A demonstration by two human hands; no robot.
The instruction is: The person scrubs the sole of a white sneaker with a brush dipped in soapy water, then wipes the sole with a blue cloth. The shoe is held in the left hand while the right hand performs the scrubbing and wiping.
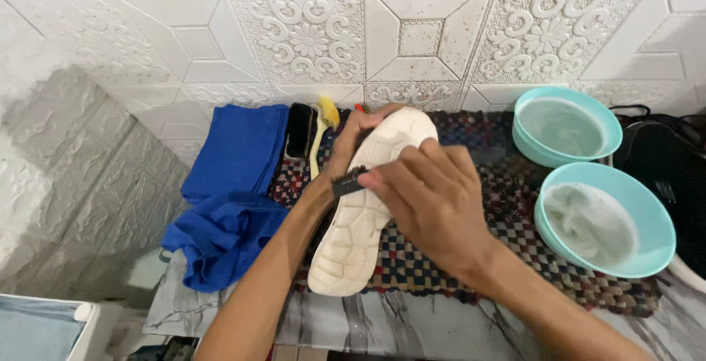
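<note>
The shoe [368, 206] lies sole up on the woven mat [515, 206], long axis running from the bench's near edge toward the wall. The left hand [349, 137] grips its far end; the right hand [434, 199] is closed on a small brush [347, 182] against the sole. Two teal bowls [566, 126] of cloudy water stand at the right edge.

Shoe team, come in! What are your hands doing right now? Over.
Left hand grips the shoe, sole up. Right hand presses a small dark brush on the sole. Blue cloths left, two soapy bowls right, nothing blocking.
</note>
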